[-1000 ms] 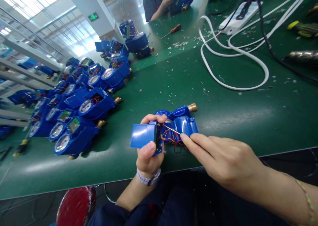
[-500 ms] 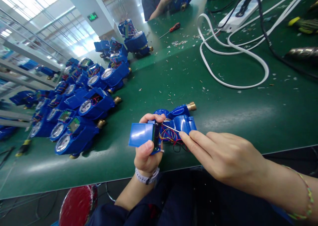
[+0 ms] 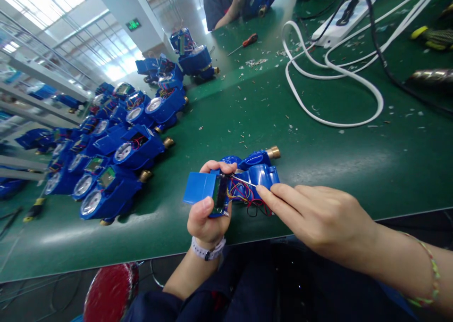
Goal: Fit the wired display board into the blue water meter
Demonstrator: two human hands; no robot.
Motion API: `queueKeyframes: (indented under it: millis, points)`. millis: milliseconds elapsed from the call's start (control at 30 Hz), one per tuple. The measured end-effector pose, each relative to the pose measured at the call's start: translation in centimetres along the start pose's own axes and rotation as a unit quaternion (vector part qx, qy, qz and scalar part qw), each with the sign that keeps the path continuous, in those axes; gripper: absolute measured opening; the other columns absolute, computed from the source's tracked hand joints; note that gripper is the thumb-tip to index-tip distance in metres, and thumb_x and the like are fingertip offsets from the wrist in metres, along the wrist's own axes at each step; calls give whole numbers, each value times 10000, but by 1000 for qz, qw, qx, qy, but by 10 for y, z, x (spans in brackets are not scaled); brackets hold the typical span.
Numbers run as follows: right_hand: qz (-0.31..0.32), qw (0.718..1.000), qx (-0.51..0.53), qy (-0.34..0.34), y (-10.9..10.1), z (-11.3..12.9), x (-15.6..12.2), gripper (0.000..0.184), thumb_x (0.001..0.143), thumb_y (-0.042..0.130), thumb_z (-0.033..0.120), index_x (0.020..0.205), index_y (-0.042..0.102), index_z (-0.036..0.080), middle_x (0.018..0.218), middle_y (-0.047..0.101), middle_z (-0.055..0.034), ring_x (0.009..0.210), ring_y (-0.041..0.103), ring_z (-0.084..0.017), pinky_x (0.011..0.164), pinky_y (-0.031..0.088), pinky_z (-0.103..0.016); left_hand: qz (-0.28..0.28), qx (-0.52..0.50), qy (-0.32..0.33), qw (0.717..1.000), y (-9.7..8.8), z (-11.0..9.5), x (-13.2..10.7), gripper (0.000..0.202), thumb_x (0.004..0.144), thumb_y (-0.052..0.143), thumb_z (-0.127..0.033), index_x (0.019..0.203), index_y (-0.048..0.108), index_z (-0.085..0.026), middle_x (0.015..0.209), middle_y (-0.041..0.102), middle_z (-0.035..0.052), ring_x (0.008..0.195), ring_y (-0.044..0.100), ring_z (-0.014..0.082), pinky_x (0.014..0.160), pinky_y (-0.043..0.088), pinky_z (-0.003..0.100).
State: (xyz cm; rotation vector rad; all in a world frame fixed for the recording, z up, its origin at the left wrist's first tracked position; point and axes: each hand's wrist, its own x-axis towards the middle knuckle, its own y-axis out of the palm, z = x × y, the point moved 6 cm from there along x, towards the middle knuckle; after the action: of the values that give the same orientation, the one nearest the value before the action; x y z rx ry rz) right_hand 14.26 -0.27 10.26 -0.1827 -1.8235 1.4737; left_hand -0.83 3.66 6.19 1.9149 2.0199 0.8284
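Note:
My left hand is closed around a blue lid with a circuit board, held just above the near edge of the green table. Coloured wires run from the board into an open blue water meter with a brass end, lying on the table. My right hand pinches a thin metal tool whose tip reaches into the gap between board and meter body.
Several blue meters stand crowded at the left. A white cable loops from a power strip at the back right. A red-handled screwdriver lies far back, near another person's arm. A red stool sits below.
My left hand has turned the lid slightly and dropped a little lower. The right hand stays pinched on the tool at the wires.

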Motion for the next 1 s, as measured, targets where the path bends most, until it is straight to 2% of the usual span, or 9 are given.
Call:
queueKeyframes:
  millis: [167,300,433,500,567,700,767,900,1000]
  points:
    - [60,976,153,142,7,-15,0,252,934,423,172,1098,614,179,889,692,-30,634,654,-155,500,417,-258,4,-28,-34,999,-3,1,3,406,670,581,-409,1023,633,-215,941,612,49,1036,593,239,1063,405,437]
    - [124,941,265,171,8,-21,1,336,957,360,145,1250,518,194,1065,690,-49,862,680,-170,661,506,-260,25,-16,-81,996,-3,3,6,457,725,579,-503,1077,627,-215,1030,664,75,1204,540,307,1078,385,484]
    - [174,913,321,182,7,-25,5,408,951,373,141,1345,442,227,976,711,-18,773,676,-139,611,500,-223,31,17,-97,995,3,1,7,635,763,524,-663,1188,576,-194,1107,675,126,1149,587,332,1003,448,495]
    - [187,913,313,183,6,-28,9,416,945,385,144,1344,449,241,912,719,-1,704,671,-133,567,483,-212,26,18,-84,996,7,-1,7,745,720,534,-736,1237,539,-200,1095,683,132,1071,630,324,940,492,483]
    - [190,927,272,174,5,-31,15,401,935,409,147,1308,499,264,874,725,8,664,672,-137,541,466,-213,17,5,-65,998,9,-3,7,801,694,550,-759,1278,501,-214,1117,681,127,1032,648,305,912,512,469]
    - [188,965,143,110,2,-32,24,452,840,524,115,1251,576,296,847,738,8,597,665,-154,478,403,-216,13,-19,-99,995,4,0,10,576,809,534,-532,1274,512,-192,1129,679,114,1062,638,279,987,463,490]
    - [188,975,91,78,0,-29,28,500,786,565,94,1241,587,300,799,737,14,526,635,-145,431,335,-217,33,-25,-133,990,2,2,14,511,794,529,-442,1221,565,-164,1076,690,110,1096,622,287,1043,414,499]
    - [197,978,34,59,-3,-24,30,539,731,595,78,1225,596,296,735,727,24,424,572,-132,390,223,-246,66,-46,-164,983,-2,3,20,451,772,520,-473,1065,653,-158,969,701,99,1136,600,320,1074,384,509]
    - [197,978,37,57,-2,-22,30,549,737,590,81,1237,584,306,768,734,25,457,596,-138,401,244,-244,58,-50,-161,984,-6,3,21,428,799,525,-421,1142,609,-180,969,712,91,1158,589,324,1039,412,534]
